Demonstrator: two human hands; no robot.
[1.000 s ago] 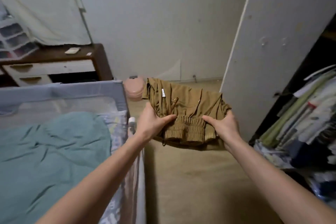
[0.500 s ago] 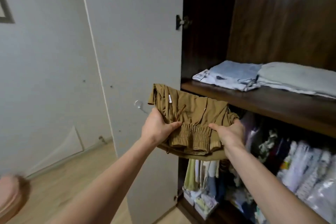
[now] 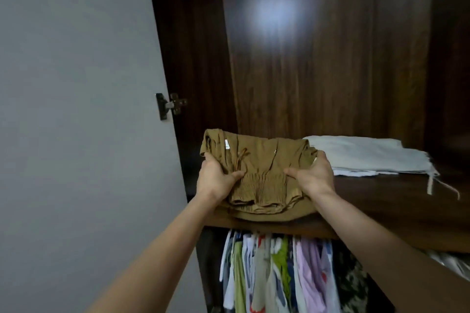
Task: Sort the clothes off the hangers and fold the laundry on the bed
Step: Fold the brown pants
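A folded olive-brown garment [image 3: 259, 160] with an elastic waistband and a drawstring lies at the left end of the dark wooden wardrobe shelf [image 3: 381, 208]. My left hand [image 3: 216, 180] grips its left side, thumb on top. My right hand [image 3: 312, 175] grips its right side the same way. The garment's front hem hangs slightly over the shelf's front edge.
Folded white clothes [image 3: 368, 155] lie on the shelf just right of the garment, a cord dangling from them. Several hanging clothes [image 3: 279, 274] fill the space under the shelf. The open white wardrobe door [image 3: 84, 134] with its hinge [image 3: 170, 105] stands at the left.
I turned from the bed toward the wardrobe, carrying the folded garment in both hands. It has gone from mid-air in front of the door onto the left end of the shelf.
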